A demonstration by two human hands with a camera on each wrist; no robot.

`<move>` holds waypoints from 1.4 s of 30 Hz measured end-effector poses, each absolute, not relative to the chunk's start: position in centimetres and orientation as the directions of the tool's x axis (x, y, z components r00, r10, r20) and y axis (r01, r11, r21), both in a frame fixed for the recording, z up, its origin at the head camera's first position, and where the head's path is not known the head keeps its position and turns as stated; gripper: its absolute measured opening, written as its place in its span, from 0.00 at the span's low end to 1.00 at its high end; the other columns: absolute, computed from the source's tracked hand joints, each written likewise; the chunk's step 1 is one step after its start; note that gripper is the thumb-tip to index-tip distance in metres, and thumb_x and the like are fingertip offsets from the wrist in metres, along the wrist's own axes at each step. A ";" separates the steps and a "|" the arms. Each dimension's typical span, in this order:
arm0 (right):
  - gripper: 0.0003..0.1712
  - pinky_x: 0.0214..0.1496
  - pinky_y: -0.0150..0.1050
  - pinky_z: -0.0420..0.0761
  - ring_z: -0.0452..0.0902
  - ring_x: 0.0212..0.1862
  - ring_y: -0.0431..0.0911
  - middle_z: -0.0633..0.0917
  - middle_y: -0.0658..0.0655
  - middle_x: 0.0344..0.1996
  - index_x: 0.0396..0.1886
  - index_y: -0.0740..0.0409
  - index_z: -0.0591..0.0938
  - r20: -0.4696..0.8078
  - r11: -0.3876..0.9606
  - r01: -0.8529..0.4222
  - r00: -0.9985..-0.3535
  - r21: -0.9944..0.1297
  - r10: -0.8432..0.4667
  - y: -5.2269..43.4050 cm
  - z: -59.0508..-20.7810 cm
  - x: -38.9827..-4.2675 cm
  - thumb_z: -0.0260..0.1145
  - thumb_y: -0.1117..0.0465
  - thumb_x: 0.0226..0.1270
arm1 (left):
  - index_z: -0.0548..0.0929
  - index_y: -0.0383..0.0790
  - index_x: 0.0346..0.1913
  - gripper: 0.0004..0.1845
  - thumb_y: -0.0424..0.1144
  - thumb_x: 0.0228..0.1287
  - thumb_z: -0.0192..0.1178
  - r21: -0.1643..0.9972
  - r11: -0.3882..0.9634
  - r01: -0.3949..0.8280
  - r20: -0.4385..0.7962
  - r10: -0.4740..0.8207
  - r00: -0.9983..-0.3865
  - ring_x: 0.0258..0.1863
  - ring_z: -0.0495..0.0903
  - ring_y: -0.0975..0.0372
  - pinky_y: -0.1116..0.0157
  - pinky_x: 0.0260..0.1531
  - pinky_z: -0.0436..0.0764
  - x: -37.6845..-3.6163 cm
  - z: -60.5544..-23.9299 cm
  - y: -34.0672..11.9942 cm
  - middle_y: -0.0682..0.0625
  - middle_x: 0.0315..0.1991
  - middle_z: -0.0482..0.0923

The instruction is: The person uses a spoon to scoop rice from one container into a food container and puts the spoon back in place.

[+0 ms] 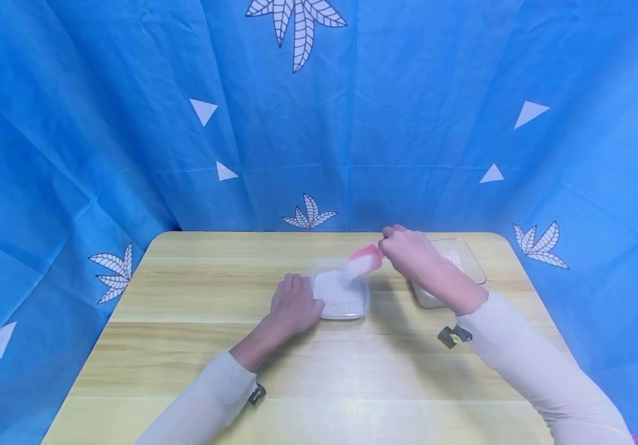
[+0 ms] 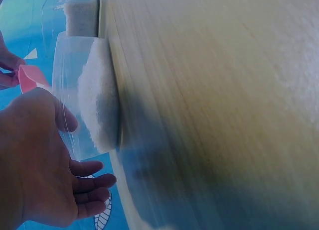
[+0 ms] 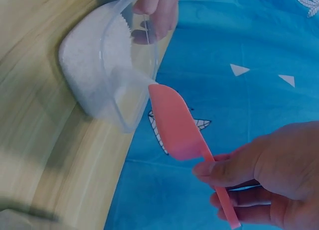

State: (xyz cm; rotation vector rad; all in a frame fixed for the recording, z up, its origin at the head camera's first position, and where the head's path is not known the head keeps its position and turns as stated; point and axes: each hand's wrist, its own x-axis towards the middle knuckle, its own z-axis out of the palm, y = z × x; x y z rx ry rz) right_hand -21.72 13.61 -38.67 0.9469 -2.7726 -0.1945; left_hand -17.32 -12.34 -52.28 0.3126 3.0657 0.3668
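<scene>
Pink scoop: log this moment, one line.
right hand: grips pink scoop | white grains: pouring into clear container | left hand: touches container

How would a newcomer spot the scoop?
On the table, find the tub by the left hand. Above its rim, the right hand holds the scoop, tipped and pouring. Unlike that tub and the other tub, both clear, it is pink.

Scoop (image 3: 174, 123): opaque plastic, smooth, matt.
Tubs (image 2: 67, 75): clear plastic, smooth, glossy.
Grains (image 1: 338, 293): rough, matt.
Table (image 1: 341, 377): wood-grain top, smooth, light sheen.
Backdrop curtain (image 1: 419, 111): creased cloth.
Sleeves (image 1: 210, 395): matt cloth.
</scene>
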 end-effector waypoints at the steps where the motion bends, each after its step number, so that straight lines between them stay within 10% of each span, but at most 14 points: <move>1: 0.14 0.28 0.38 0.79 0.74 0.32 0.49 0.85 0.58 0.33 0.36 0.58 0.90 0.154 0.779 -0.590 -0.767 0.209 -0.623 13.6 -38.7 -21.7 0.68 0.78 0.58 | 0.74 0.31 0.44 0.22 0.50 0.62 0.50 0.239 0.952 0.194 -0.016 0.203 -0.979 0.40 0.64 0.53 0.59 0.44 0.68 -17.3 -52.3 -12.4 0.43 0.39 0.69; 19: 0.09 0.32 0.31 0.80 0.78 0.32 0.44 0.87 0.53 0.30 0.33 0.57 0.91 0.314 0.565 -0.580 -0.481 0.587 -0.819 12.9 -39.9 -20.3 0.77 0.71 0.52 | 0.75 0.30 0.46 0.24 0.51 0.64 0.50 0.211 0.956 0.205 -0.008 0.211 -0.977 0.41 0.65 0.53 0.59 0.45 0.70 -17.5 -52.5 -12.4 0.42 0.40 0.70; 42: 0.15 0.40 0.39 0.86 0.83 0.36 0.50 0.88 0.58 0.33 0.38 0.63 0.90 0.382 0.645 -0.567 -0.522 0.513 -0.763 15.6 -38.4 -20.3 0.77 0.76 0.50 | 0.75 0.29 0.48 0.25 0.51 0.64 0.50 0.210 0.958 0.198 -0.023 0.207 -0.978 0.42 0.65 0.52 0.58 0.48 0.70 -17.5 -52.5 -12.3 0.42 0.41 0.70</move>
